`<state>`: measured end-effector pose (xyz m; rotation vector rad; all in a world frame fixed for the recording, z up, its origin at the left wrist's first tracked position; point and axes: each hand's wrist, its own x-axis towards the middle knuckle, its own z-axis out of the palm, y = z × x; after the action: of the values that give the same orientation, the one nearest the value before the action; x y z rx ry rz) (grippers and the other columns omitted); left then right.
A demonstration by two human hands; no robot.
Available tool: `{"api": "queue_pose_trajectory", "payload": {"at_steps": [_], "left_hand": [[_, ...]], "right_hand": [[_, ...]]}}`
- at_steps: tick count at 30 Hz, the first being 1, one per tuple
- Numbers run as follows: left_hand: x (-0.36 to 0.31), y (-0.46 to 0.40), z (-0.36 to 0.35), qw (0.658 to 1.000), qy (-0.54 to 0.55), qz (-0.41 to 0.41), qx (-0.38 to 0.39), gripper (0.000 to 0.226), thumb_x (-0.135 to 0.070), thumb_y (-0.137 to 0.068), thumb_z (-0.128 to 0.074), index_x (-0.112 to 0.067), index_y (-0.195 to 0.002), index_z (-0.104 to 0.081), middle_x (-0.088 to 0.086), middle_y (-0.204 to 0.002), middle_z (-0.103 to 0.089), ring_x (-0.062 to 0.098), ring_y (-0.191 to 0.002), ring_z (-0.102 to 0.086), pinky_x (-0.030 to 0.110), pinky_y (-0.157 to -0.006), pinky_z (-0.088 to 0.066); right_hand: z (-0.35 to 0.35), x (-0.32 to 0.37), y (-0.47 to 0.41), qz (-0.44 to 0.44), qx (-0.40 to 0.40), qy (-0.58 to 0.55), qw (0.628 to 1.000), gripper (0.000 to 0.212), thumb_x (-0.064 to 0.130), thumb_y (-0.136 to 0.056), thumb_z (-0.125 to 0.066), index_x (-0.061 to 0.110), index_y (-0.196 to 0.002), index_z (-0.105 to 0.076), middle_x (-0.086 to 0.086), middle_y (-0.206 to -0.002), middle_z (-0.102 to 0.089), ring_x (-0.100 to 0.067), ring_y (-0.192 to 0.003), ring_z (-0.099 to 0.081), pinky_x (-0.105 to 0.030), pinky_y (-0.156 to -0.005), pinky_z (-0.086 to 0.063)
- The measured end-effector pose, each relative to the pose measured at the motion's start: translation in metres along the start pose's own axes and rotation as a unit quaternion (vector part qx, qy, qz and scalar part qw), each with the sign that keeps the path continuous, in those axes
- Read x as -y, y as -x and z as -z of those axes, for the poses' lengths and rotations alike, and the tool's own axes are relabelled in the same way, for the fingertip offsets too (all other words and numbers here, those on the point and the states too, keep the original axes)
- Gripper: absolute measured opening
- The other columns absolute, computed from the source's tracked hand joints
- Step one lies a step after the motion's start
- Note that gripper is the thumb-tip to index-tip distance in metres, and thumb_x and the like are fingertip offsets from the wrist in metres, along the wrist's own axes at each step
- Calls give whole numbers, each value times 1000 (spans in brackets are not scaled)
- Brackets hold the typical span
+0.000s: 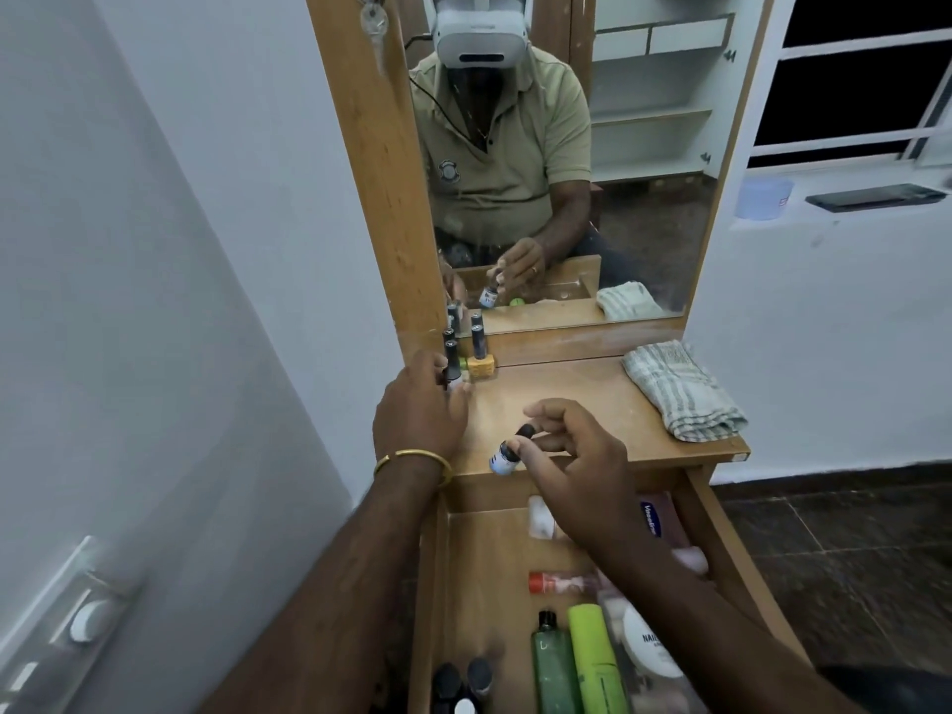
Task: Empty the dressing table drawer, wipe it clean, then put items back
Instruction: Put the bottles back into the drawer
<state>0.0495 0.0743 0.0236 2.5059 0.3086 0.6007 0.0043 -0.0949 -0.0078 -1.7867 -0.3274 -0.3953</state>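
Your right hand (577, 471) pinched a small dropper bottle (504, 458) by its dark cap, thumb and fingertips closed on the neck, the bottle tilted and held above the front edge of the table (592, 404), just beyond the open drawer (479, 553). Your left hand (420, 409) had its fingers round a nail polish bottle (453, 367) at the table's back left corner, beside a yellow bottle (481, 365) and other dark-capped ones standing against the mirror (592, 198).

The dropper bottle looked light, rigid and probably glass, so it would likely break if dropped. A rubber bulb cap gives under pressure, so a hold on the hard collar or the body would have been surer than one on the bulb alone. The small polish bottles were tall for their base and stood close together, so they would probably topple at a nudge; you would do best to take each low, by its body.

Inside the drawer, a Vaseline bottle (653, 517) lay at the far end, a red-capped bottle (554, 582) mid-way, and a dark green bottle (554, 667) and a lime green tube (597, 657) nearer you. Those plastic ones seemed smooth and perhaps slippery, best gripped round the middle. A folded checked cloth (682, 389) lay on the table's right side, well apart from the bottles, soft and easy to bunch.
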Motion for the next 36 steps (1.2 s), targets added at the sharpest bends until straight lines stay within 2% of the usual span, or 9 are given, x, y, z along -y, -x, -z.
{"api": "queue_pose_trajectory", "payload": {"at_steps": [3,8,10,13,17,21,25,29,36], "left_hand": [[1,14,12,999,32,-33,-18,36,-35,-89,-65,-24,-123,-58,-1,-114,-66,20,-99,-60,34,-83,-53],[6,54,39,992,94,-81,-13,18,-28,-87,-69,-22,-104,-67,-9,-97,-64,9,-85,-57,11,-70,-41],[14,71,47,990,114,-78,7,15,-27,-84,-72,-23,-98,-67,-11,-93,-65,8,-82,-60,15,-69,-46],[24,94,59,987,144,-62,40,14,-23,-80,-77,-27,-89,-67,-12,-87,-67,6,-74,-63,28,-66,-54],[33,121,68,984,157,-38,71,16,-15,-76,-79,-26,-80,-68,-16,-84,-66,8,-66,-62,26,-62,-53],[41,136,73,984,159,-23,80,16,-14,-77,-79,-26,-79,-68,-16,-82,-67,5,-60,-61,18,-59,-50],[46,142,75,984,150,-23,91,15,-17,-77,-79,-26,-83,-69,-16,-83,-67,5,-60,-62,23,-62,-54],[47,143,77,986,139,-16,94,17,-18,-77,-79,-27,-88,-70,-17,-86,-68,3,-65,-63,21,-66,-53],[45,141,75,984,119,-25,131,18,-18,-77,-79,-28,-89,-70,-15,-88,-69,4,-76,-66,29,-76,-57]], "right_hand": [[3,4,7,22,4,-17,1000,30,11,-82,-78,25,-105,-64,10,-92,-69,-3,-83,-69,-15,-68,-55],[8,6,26,19,66,-26,997,34,9,-80,-80,22,-107,-64,7,-85,-69,-7,-78,-69,-23,-69,-58],[9,6,36,10,133,-20,991,36,10,-79,-81,21,-108,-63,5,-84,-70,-9,-78,-70,-29,-70,-59],[4,7,51,-27,224,20,974,36,19,-78,-81,29,-107,-61,6,-86,-68,-6,-75,-67,-27,-68,-56],[-9,9,73,-37,291,91,952,35,29,-77,-79,36,-106,-60,12,-87,-65,-1,-74,-62,-25,-66,-53],[-21,8,86,-39,326,121,937,37,25,-77,-79,36,-104,-56,11,-86,-64,-3,-74,-64,-34,-69,-57],[-29,9,89,-41,353,141,924,39,22,-76,-80,36,-99,-51,9,-85,-66,-5,-74,-65,-38,-68,-58],[-32,12,90,-54,375,146,914,39,19,-79,-78,34,-99,-48,6,-85,-67,-8,-74,-65,-39,-67,-58],[-32,9,90,-95,380,118,913,43,22,-78,-80,37,-92,-42,3,-84,-69,-10,-75,-68,-42,-72,-59]]}}
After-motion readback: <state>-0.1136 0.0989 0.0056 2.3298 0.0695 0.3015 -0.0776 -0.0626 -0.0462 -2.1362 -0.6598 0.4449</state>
